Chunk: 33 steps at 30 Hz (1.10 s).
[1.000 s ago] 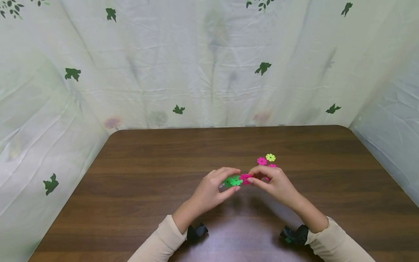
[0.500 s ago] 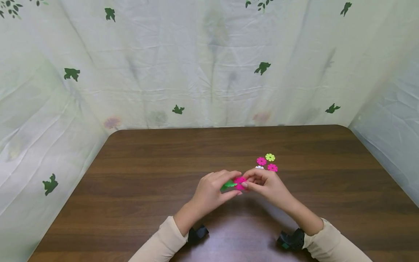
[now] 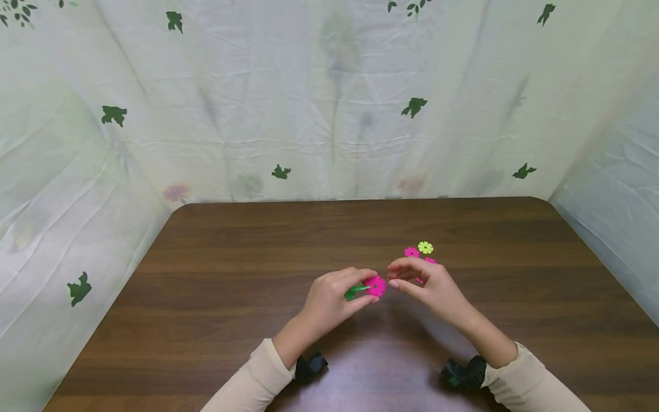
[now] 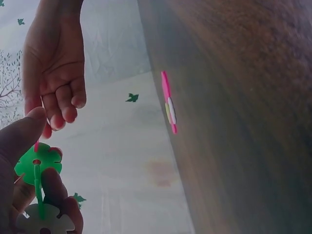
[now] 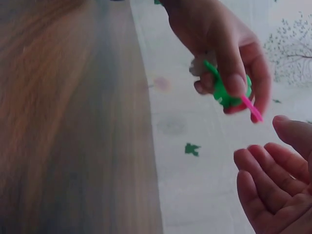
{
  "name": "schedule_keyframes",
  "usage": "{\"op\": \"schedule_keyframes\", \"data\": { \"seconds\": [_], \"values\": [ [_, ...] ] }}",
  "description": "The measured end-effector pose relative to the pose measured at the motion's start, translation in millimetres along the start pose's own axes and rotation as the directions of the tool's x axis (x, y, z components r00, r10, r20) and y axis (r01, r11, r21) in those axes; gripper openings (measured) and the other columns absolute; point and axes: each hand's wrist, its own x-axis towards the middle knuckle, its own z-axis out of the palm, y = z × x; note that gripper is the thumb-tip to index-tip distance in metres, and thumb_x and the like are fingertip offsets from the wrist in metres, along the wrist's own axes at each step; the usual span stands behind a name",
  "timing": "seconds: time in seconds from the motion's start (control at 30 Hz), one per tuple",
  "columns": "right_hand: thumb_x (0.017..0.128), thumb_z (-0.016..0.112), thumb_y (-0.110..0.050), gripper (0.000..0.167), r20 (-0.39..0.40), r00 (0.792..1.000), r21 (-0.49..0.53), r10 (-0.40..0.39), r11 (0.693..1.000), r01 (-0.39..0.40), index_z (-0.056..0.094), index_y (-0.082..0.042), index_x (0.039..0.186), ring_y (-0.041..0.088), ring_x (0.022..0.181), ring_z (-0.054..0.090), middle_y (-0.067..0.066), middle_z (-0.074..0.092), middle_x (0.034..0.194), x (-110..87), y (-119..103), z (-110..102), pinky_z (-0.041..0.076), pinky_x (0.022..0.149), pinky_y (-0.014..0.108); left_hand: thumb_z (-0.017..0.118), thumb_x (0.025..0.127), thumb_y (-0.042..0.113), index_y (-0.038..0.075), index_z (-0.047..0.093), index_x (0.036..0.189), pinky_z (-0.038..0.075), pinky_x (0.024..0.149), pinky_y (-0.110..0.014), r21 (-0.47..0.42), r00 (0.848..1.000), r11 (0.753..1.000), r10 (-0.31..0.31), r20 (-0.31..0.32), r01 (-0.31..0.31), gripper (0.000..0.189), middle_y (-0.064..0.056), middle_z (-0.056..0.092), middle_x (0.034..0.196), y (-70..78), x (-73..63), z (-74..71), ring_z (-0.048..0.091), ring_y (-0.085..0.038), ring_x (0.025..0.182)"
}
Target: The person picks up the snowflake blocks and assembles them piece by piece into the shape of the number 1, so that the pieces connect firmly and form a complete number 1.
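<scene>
Two wrist views alone showed a white disc (image 4: 31, 223) joined through green discs (image 4: 49, 164) to the pink disc (image 3: 378, 289) the left hand (image 3: 334, 294) pinched, the right hand (image 3: 429, 282), empty, loosely parted, just beside it.

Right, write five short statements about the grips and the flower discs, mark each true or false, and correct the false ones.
1. The left grip holds a joined chain of discs. True.

2. The right grip is pinching the yellow disc. False: the right grip shows nothing held, and the yellow disc lies on the table.

3. The chain's pink disc is at the end nearer the right grip. True.

4. Loose green discs lie beside the yellow one. False: the only green disc pieces in view are in the chain.

5. A loose pink disc lies on the table next to the yellow disc. True.
</scene>
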Motion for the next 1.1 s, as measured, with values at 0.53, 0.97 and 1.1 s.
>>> {"op": "schedule_keyframes", "data": {
  "seconds": [0.53, 0.97, 1.1],
  "values": [
    [0.071, 0.073, 0.0, 0.045, -0.114, 0.993, -0.269, 0.03, 0.961, -0.06, 0.056, -0.001, 0.113, 0.023, 0.09, 0.059, 0.012, 0.061, 0.106, -17.6, 63, -32, 0.048, 0.077, 0.031, 0.077, 0.071, 0.025, 0.013, 0.066, 0.1, 0.044, 0.059, -0.016, -0.03, 1.0, 0.999, -0.023, -0.005, 0.023, 0.033, 0.007, 0.064, 0.084, -2.5, 0.8, -0.3, 0.056, -0.001, 0.071],
    [0.073, 0.073, -0.006, 0.04, -0.069, 0.994, -0.394, 0.086, 0.913, -0.106, 0.059, -0.001, 0.11, 0.02, 0.079, 0.057, 0.009, 0.059, 0.098, -25.4, 108, -41, 0.048, 0.067, 0.03, 0.077, 0.07, 0.025, 0.012, 0.064, 0.1, 0.044, 0.061, -0.017, -0.049, 1.0, 0.999, -0.016, -0.015, 0.016, 0.035, 0.007, 0.063, 0.085, -3.4, 0.7, 0.1, 0.056, -0.002, 0.071],
    [0.074, 0.072, -0.005, 0.037, -0.054, 0.995, -0.41, 0.088, 0.906, -0.102, 0.061, 0.001, 0.109, 0.018, 0.077, 0.052, 0.009, 0.056, 0.095, -26.8, 116, -40, 0.046, 0.064, 0.027, 0.077, 0.07, 0.025, 0.012, 0.064, 0.1, 0.044, 0.061, -0.017, -0.046, 1.0, 0.999, -0.027, -0.011, 0.027, 0.034, 0.007, 0.063, 0.085, -3.1, 0.3, -0.4, 0.056, -0.002, 0.071]
  ]
}}
